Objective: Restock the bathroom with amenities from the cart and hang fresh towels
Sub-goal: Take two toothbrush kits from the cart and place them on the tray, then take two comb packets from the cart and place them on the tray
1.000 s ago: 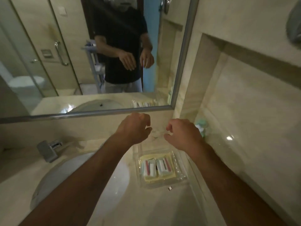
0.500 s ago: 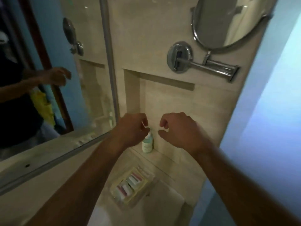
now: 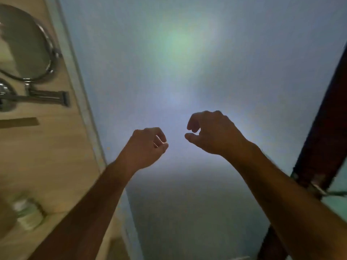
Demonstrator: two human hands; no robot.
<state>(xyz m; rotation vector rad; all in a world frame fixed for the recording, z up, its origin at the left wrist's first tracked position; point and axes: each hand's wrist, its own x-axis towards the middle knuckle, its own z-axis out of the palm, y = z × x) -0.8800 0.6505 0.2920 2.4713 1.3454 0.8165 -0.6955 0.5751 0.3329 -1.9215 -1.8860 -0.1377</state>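
Both my hands are raised in front of a plain pale blue wall (image 3: 187, 72). My left hand (image 3: 145, 147) is loosely curled with nothing in it. My right hand (image 3: 212, 133) is a little higher and to the right, fingers bent and apart, also holding nothing. A small green-and-white amenity bottle (image 3: 28, 212) shows blurred at the lower left on the beige tiled ledge. No cart or towels are in sight.
A round chrome shaving mirror (image 3: 24, 44) on a folding arm (image 3: 43, 97) is mounted on the beige tiled wall (image 3: 47, 156) at the left. A dark wooden door frame (image 3: 323, 128) runs down the right edge.
The view has swung right, away from the sink, the amenity tray and the big mirror, onto the blue wall. Both hands stay raised and empty.
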